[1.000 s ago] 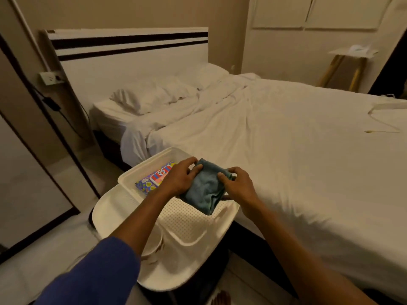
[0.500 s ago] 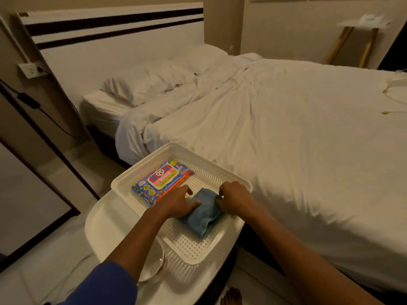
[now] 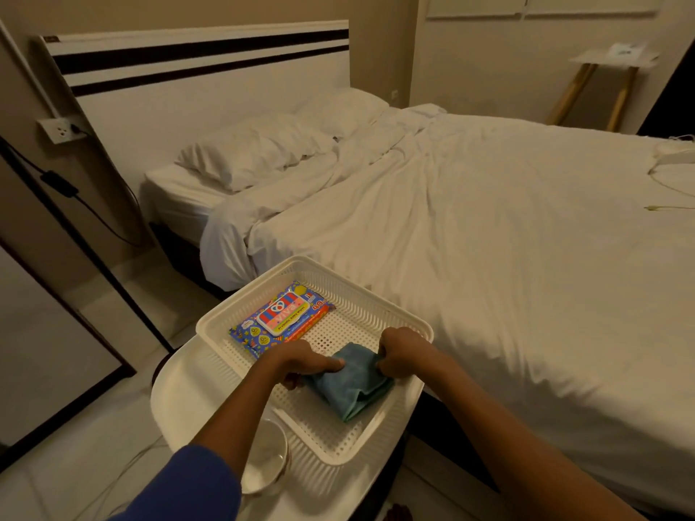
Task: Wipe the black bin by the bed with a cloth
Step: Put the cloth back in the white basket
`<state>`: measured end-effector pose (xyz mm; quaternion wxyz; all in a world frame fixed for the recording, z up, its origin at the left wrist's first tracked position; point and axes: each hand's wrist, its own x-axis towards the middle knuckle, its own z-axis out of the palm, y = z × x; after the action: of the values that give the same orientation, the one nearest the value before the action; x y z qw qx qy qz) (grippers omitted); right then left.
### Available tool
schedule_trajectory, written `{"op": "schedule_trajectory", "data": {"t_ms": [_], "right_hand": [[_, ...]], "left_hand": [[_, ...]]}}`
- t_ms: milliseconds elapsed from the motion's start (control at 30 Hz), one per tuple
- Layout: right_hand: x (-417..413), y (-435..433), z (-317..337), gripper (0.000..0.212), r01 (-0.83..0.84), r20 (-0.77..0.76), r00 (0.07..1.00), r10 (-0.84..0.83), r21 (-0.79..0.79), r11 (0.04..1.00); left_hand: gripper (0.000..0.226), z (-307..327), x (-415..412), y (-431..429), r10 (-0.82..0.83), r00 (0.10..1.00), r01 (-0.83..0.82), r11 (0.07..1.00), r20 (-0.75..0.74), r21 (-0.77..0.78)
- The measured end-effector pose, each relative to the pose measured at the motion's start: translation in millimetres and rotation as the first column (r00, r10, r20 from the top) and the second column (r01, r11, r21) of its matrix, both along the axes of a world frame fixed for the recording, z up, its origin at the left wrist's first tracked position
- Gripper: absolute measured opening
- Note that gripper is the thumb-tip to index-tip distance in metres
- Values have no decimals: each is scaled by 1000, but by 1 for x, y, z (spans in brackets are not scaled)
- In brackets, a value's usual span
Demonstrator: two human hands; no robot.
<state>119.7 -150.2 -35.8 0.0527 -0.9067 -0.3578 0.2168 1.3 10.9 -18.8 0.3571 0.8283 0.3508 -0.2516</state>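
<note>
Cloth: folded teal cloth (image 3: 351, 381) is lying in the white perforated tray (image 3: 408, 325), between both hands.
Left hand (image 3: 301, 364): gripping its left edge.
Right hand (image 3: 400, 349): pinching its right edge.
Wipes pack (image 3: 282, 319): lying just beyond the left hand.

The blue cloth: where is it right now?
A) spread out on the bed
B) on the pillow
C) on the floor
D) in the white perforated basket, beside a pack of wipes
D: the blue cloth lies in the white basket next to the wipes pack, with both hands on it.

Basket (image 3: 361, 295) and bowl (image 3: 267, 460) on table (image 3: 188, 389)
</note>
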Motion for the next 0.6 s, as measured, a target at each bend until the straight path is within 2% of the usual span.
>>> {"op": "schedule_trajectory", "data": {"t_ms": [67, 167, 267, 367, 500, 600], "right_hand": [[1, 3, 1, 28, 8, -12, 1000, -7, 50, 999], [3, 13, 4, 31, 31, -76, 997, -15, 215, 976], [3, 27, 2, 32, -33, -117, 991, 60, 223, 974], [2, 32, -1, 29, -58, -133, 987, 90, 230, 972], [14, 26, 3, 29, -14, -184, 980, 73, 305, 952], [23, 15, 12, 29, 86, -310, 950, 33, 363, 928]], "left_hand": [[56, -6, -1, 1, 11, 999, -10, 1000, 41, -16], [55, -8, -5, 3, -16, 989, 26, 997, 147, -68], [45, -10, -12, 8, -32, 970, 65, 989, 242, -133], [41, -12, -18, 12, -91, 952, 126, 987, 292, -104], [37, -10, -19, 7, 15, 933, 65, 976, 360, -209], [48, -1, -18, 5, 33, 949, 47, 969, 314, -244]]}}
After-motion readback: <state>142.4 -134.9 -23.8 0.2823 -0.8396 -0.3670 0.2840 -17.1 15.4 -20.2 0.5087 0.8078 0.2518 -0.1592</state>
